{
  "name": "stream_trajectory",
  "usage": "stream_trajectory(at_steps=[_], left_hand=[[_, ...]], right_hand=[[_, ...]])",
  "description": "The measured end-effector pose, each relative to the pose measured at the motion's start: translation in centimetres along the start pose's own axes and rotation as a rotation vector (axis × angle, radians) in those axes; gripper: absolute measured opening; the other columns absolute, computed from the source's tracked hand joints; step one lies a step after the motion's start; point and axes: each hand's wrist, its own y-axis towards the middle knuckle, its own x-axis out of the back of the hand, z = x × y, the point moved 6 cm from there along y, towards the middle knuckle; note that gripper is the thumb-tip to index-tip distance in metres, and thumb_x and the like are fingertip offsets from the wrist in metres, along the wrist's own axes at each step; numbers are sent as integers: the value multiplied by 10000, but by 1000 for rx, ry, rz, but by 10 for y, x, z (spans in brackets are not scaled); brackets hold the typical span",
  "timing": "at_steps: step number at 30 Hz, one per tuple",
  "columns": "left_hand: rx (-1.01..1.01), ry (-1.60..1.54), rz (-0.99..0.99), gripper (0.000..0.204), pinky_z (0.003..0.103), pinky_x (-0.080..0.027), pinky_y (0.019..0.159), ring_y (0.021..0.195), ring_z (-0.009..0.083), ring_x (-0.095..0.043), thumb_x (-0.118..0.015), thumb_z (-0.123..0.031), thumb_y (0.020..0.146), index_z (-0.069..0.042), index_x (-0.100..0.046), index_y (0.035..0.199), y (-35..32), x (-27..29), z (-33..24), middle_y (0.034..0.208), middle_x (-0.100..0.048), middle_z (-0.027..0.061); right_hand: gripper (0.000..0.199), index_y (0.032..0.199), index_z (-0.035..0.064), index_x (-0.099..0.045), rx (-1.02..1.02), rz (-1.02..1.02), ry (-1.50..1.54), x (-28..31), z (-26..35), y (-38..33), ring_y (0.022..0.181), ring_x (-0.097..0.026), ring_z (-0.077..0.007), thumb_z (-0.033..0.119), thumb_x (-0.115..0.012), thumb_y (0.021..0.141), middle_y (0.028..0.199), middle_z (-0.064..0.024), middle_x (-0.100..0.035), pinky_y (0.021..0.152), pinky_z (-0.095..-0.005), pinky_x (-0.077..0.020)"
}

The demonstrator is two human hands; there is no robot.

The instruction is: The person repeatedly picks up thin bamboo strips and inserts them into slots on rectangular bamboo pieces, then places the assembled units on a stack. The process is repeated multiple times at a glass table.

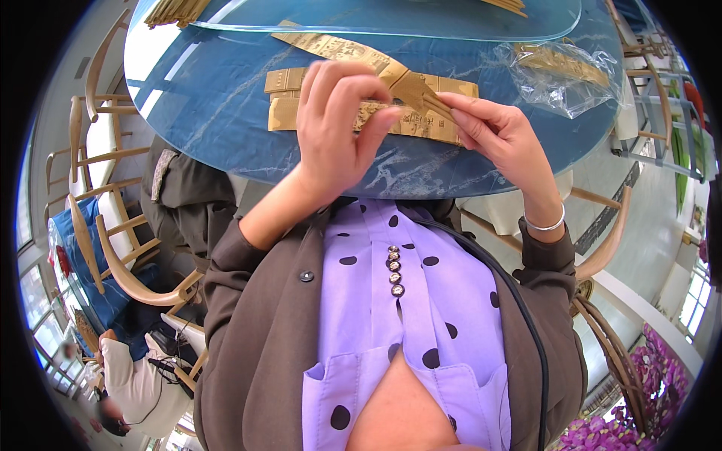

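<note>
My right hand (496,134) pinches the folded end of a long gold printed paper strip (355,54) between thumb and fingers. The strip slants up and to the left over the table. Close to its left side hovers my left hand (338,124), fingers bent and thumb apart, with nothing visible between them. Beneath both hands, more flat gold printed strips (283,114) lie side by side on the blue marble-patterned tabletop (218,113). My hands partly cover those strips.
A clear plastic bag (575,101) with gold strips inside lies on the right. A raised glass disc (376,28) spans the far side, with stacked gold strips (174,10) at far left. Wooden chairs (143,282) stand around. Another person (147,383) sits at lower left.
</note>
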Motion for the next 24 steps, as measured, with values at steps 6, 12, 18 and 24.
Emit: stream_trajectory(at_steps=[6,12,18,24], left_hand=[[955,-739,-13,351,216,-350,531,612,20,-421,-583,-253,1060,-2,-628,819,-55,-45,23,693,-554,-34],[958,-796,-92,345,199,-253,476,549,-8,-348,-608,-248,1051,-19,-620,793,-52,-50,24,613,-475,-74],[958,-936,-258,354,219,-209,456,506,6,-292,-559,-272,1073,-19,-666,849,-44,-55,15,573,-423,-65],[864,-828,-244,330,210,-215,460,519,1,-305,-574,-237,1066,-26,-648,823,-44,-55,17,588,-448,-65]], right_hand=[[306,1309,24,-670,-27,-35,76,-10,7,-5,680,-500,-65,100,-587,1025,752,17,-565,603,-224,-414],[199,1105,-7,-708,0,-173,-195,-15,10,-5,599,-506,-77,142,-604,1025,664,-6,-582,552,-248,-407],[236,967,-17,-667,81,-318,-317,-33,21,-12,568,-472,-77,177,-563,1051,635,-16,-546,530,-249,-372],[298,964,0,-659,-61,-177,85,-38,-2,-5,584,-400,-60,223,-504,1087,636,15,-471,529,-243,-326]])
